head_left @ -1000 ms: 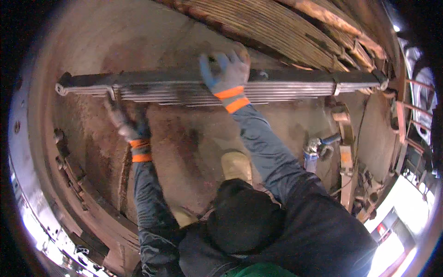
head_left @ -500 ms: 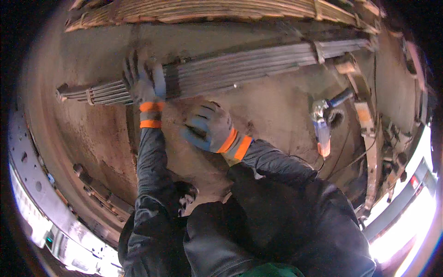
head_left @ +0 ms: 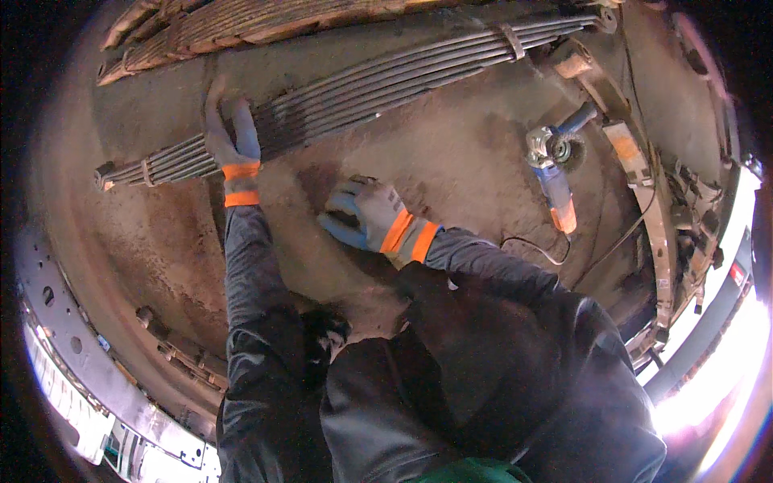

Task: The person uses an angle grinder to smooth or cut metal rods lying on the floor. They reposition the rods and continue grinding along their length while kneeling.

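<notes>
A long dark leaf spring (head_left: 322,105) lies diagonally across the floor (head_left: 459,177), its right end higher in the picture. My left hand (head_left: 236,137), in a grey-blue glove with an orange-striped cuff, lies across the spring left of its middle, fingers stretched out and apart. Lower, just right of centre, my right hand (head_left: 358,217) is down at the floor, fingers bent with a gap to the thumb, nothing visible in it. To its right lies a blue angle grinder (head_left: 554,193) with a wire brush wheel.
More rusty leaf springs (head_left: 209,36) lie along the top. A worn curved spring (head_left: 644,209) with metal fittings stands at the right beside a power cord (head_left: 547,259). A grey perforated steel beam (head_left: 64,314) runs along the lower left rim.
My right hand has left the spring and dropped to the floor; my left hand has moved up onto it. The spring now appears more tilted, its right end higher, as the view shifts.
</notes>
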